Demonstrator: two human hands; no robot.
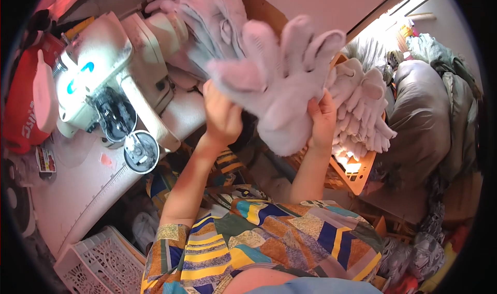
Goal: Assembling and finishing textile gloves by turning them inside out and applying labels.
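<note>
I am grasping 1 pale, fluffy glove [287,94] by its right edge with the right hand [323,119], the thumb pressing on the near face. The left hand [222,115] is curling against the glove's left side; its fingertips are hiding from view, so I cannot tell whether it is pinching the fabric. The glove is hovering in front of a person in a patchwork-print garment [248,237], 4 of its digits plainly showing and pointing toward the far side. Just to the right, an orange basket [362,177] is holding a stack of similar gloves [357,110]. On the left, a white sewing machine [142,42] is standing on a pale table [67,201], with plush fabric [220,17] heaping up on the far side. A white lattice basket [103,263] is sitting near left, while a bulging grey sack [419,118] is filling the right.
</note>
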